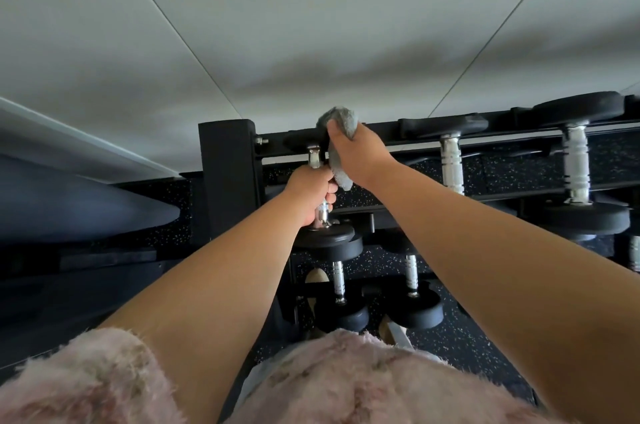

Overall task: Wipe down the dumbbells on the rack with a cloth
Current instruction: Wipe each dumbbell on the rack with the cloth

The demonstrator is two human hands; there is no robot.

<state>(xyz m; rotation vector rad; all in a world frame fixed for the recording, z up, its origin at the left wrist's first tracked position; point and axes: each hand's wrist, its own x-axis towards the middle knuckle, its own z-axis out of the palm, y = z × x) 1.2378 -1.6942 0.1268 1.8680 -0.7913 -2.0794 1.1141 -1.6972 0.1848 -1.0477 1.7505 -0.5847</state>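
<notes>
End dumbbell (pixel 327 243), top tier of rack (pixel 225 164): left grip (pixel 311 193) curled round its handle, right grip (pixel 356 153) bunching grey cloth (pixel 341 118) against far head; wiping seemingly in hand, near head likely next.

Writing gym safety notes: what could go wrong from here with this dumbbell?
The left hand holds the end dumbbell by its chrome handle alone; tilted off the rack, it could slip and fall. The cloth in the right hand hangs loose beside that handle and might snag or get pinched.

black rack (pixel 225 174) carries dumbbells (pixel 576 164).
</notes>
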